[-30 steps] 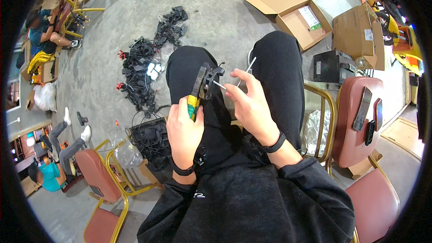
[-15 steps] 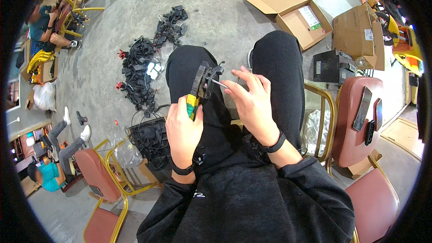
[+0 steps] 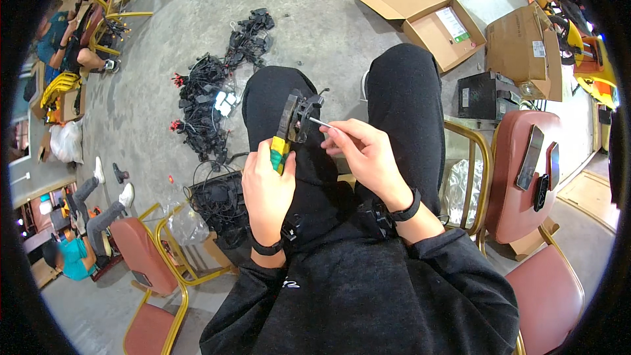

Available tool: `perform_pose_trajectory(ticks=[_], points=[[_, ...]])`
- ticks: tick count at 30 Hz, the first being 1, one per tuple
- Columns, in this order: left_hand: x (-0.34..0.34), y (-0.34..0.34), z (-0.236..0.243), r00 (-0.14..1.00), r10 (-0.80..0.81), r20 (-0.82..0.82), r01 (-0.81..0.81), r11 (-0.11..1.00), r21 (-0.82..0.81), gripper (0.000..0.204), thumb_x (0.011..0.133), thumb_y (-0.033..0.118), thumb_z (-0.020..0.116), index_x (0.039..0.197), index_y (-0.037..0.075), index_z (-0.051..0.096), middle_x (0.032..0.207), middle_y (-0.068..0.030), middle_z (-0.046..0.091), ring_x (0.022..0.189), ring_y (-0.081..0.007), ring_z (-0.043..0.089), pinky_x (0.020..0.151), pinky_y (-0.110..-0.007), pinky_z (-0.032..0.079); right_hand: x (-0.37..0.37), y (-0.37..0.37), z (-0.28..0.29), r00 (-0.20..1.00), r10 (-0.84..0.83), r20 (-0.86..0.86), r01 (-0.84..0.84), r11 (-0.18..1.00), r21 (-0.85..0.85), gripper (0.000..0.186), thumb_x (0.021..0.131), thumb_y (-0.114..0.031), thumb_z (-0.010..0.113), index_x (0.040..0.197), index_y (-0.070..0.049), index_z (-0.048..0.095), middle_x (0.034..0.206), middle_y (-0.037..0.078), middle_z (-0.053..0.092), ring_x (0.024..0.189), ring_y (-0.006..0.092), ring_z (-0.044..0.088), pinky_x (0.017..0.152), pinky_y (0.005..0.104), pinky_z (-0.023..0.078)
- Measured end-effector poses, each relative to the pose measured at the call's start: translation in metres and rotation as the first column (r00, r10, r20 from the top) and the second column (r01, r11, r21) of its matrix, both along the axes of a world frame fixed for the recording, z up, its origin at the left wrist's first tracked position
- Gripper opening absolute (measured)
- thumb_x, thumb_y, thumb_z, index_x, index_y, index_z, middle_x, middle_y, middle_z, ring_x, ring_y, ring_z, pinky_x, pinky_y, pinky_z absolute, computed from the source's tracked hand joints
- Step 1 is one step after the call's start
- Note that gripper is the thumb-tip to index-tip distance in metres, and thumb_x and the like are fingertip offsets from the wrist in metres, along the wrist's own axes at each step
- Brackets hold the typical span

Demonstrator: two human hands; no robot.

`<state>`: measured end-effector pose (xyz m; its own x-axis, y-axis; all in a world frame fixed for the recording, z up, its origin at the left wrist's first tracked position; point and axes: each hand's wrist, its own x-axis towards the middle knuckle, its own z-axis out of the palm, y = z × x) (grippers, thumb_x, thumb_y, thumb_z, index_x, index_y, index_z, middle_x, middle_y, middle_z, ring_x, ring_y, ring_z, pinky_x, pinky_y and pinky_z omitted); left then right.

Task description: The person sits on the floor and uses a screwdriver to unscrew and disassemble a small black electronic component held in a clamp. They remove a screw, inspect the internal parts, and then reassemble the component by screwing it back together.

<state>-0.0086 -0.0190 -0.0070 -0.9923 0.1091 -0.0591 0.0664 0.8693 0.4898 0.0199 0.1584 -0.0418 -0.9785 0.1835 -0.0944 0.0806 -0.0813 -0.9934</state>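
Note:
In my left hand (image 3: pixel 268 187) is a tool with a yellow-and-green grip (image 3: pixel 279 147), the fingers closed round it. Its dark upper body carries a black curved fitting (image 3: pixel 303 118) and tilts up above my left knee; I cannot tell its exact kind. My right hand (image 3: pixel 368 158) pinches a thin metal rod (image 3: pixel 320 121) between thumb and fingers. The rod's far end meets the black fitting, and the near end is hidden in the fingers.
Tangled black cables and adapters (image 3: pixel 200 105) lie on the floor to the left. An open cardboard box (image 3: pixel 430 59), a closed-sided carton (image 3: pixel 519 52) and a black case (image 3: pixel 483 98) stand at right. Phones (image 3: pixel 529 158) rest on a chair (image 3: pixel 509 223). Two people sit far left.
My right hand has come down and its fingers, spread before, have closed on the rod. The left hand and its tool have barely moved.

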Motion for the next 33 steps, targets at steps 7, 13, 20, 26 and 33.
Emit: perform_pose_trajectory(ticks=[7,13,20,26,33], points=[[-0.0038,-0.0029,0.0002,1.0,-0.019,0.023,0.018,0.999,0.028,0.036,0.08,0.017,0.076,0.107,-0.001,0.059,0.09,-0.0213,0.065,0.087,-0.0411,0.063,0.077,-0.045,0.049,-0.0018,0.0024,0.0004,0.961,0.025,-0.276,0.109,0.882,0.459,0.02,0.087,-0.006,0.071,0.106,-0.002,0.07,0.108,0.015,0.059,0.1,0.0307,0.062,0.087,0.0367,0.051],[-0.0025,-0.0024,-0.0025,0.999,-0.031,-0.007,0.031,0.999,0.01,0.035,0.08,0.016,0.076,0.106,0.0,0.059,0.09,-0.0211,0.065,0.086,-0.0411,0.063,0.076,-0.045,0.049,-0.0032,0.0027,0.0014,0.94,0.038,-0.338,0.182,0.784,0.593,0.024,0.083,-0.005,0.072,0.106,-0.002,0.069,0.114,0.018,0.056,0.11,0.0361,0.058,0.094,0.0406,0.049],[-0.0005,-0.0005,-0.002,0.999,-0.035,-0.039,0.035,0.999,-0.013,0.035,0.08,0.016,0.076,0.107,0.001,0.06,0.088,-0.0203,0.064,0.084,-0.0407,0.063,0.074,-0.046,0.049,-0.0032,0.0052,0.0005,0.923,0.116,-0.367,0.21,0.648,0.732,0.028,0.076,-0.001,0.073,0.103,-0.003,0.069,0.111,0.016,0.057,0.116,0.0366,0.057,0.098,0.0422,0.049],[0.0024,0.0015,-0.0016,0.996,-0.036,-0.077,0.033,0.999,-0.038,0.036,0.081,0.017,0.075,0.109,0.001,0.059,0.086,-0.0202,0.062,0.083,-0.0407,0.062,0.073,-0.047,0.048,-0.0047,0.0075,0.0046,0.923,0.126,-0.365,0.228,0.584,0.779,0.025,0.078,-0.004,0.074,0.103,-0.005,0.07,0.104,0.013,0.059,0.11,0.0335,0.061,0.092,0.0413,0.051],[0.0021,-0.0015,-0.0033,0.996,-0.05,-0.069,0.048,0.998,-0.026,0.038,0.081,0.017,0.075,0.111,0.002,0.059,0.087,-0.0206,0.062,0.083,-0.0408,0.062,0.073,-0.047,0.048,0.0011,0.0009,0.0034,0.999,0.036,0.021,-0.04,0.973,0.226,0.013,0.093,-0.009,0.066,0.103,-0.004,0.069,0.086,0.009,0.064,0.08,0.0224,0.069,0.073,0.0294,0.055]])
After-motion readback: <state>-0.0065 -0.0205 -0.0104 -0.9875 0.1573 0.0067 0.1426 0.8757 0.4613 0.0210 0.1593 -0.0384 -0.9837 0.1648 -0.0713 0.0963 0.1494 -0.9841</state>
